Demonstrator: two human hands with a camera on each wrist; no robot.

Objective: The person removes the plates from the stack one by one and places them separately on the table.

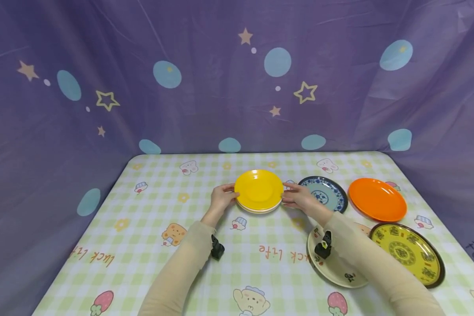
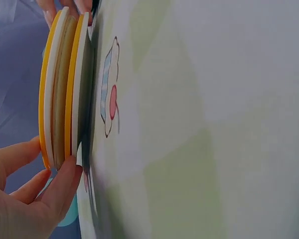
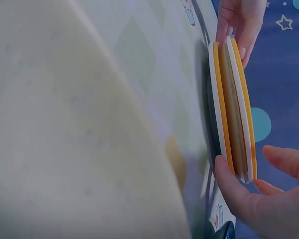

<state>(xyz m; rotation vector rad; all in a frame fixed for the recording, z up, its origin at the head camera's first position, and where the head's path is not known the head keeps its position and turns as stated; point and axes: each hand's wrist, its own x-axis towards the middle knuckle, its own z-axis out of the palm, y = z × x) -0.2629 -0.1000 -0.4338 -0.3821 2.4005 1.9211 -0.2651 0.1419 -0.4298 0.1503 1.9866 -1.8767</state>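
Note:
A stack of small plates (image 1: 259, 189) with a yellow plate on top is held level between both hands near the table's middle. From the side, its edges (image 2: 65, 89) show alternating yellow, white and tan layers. My left hand (image 1: 222, 198) grips the left rim, thumb by the top plate and fingers at the lowest one. On the opposite side, my right hand (image 1: 300, 198) holds the rim, with a fingertip (image 3: 223, 164) under the bottom white plate. The stack's underside is close over the tablecloth, a shadow beneath it.
Right of the stack lie a blue-patterned plate (image 1: 332, 193), an orange plate (image 1: 377, 199), a yellow-green plate with a dark rim (image 1: 404, 252) and a cream plate (image 1: 332, 267), partly under the right forearm. A checked tablecloth (image 1: 142, 210) covers the table; a purple curtain (image 1: 205, 109) hangs behind.

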